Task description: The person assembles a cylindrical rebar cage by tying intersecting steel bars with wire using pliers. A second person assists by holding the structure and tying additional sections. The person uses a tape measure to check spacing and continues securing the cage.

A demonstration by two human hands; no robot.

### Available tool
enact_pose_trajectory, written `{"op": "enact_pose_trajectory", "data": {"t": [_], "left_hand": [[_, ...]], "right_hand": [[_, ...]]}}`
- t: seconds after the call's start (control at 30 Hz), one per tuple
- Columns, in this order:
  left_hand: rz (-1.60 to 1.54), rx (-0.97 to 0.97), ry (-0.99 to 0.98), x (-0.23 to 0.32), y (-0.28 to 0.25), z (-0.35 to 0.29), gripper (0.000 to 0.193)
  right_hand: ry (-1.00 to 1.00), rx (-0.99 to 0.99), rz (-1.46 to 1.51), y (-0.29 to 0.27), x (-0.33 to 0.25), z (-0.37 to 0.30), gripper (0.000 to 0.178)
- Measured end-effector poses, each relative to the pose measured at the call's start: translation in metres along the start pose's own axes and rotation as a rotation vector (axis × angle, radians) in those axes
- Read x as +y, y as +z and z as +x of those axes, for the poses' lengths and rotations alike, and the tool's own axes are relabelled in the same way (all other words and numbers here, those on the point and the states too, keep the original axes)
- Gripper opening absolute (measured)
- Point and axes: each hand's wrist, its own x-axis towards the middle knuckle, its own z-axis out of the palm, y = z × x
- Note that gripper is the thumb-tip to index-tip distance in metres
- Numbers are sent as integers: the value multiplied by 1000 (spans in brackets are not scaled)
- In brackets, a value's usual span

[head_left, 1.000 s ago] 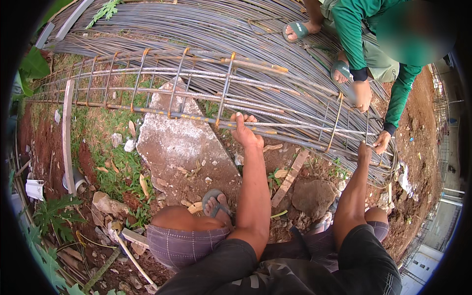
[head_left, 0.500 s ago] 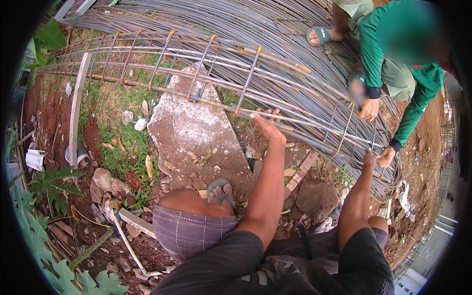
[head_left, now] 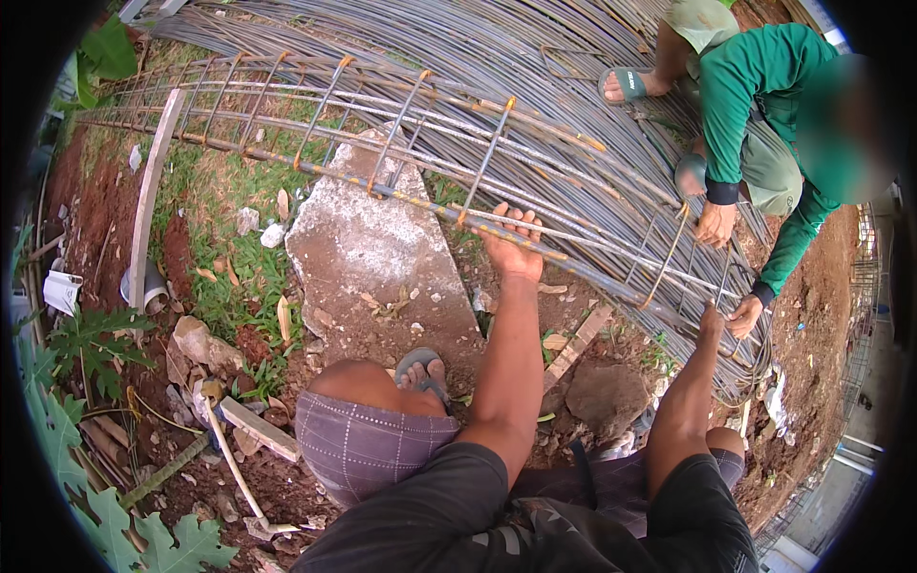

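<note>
One rebar cage (head_left: 491, 153) may roll if my left hand (head_left: 514, 252), holding the lower bar (head_left: 430, 205) in half-curled fingers, slips; how closed my right hand (head_left: 712, 321) is, I cannot tell.

You have two hands in view, one left hand (head_left: 513, 256) and one right hand (head_left: 711, 325), plus one sandal (head_left: 409, 360) on your one visible foot. Across from you is one co-worker (head_left: 764, 67), with two hands (head_left: 714, 225) and two green sandals (head_left: 626, 84). You can also count one rebar cage (head_left: 487, 158), one heap of steel rods (head_left: 449, 57) too dense to number, one big concrete slab (head_left: 377, 248), one long upright-looking plank (head_left: 155, 201) and two shorter boards (head_left: 259, 429).
</note>
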Motion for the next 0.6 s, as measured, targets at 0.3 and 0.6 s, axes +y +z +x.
{"op": "enact_pose_trajectory", "data": {"t": [0.3,0.6], "left_hand": [[315,480,190,10,44,-53,73],[538,414,117,-13,20,-29,93]], "right_hand": [[87,-24,-41,3,-35,-53,69],[56,-82,-33,2,-69,-101,66]]}}
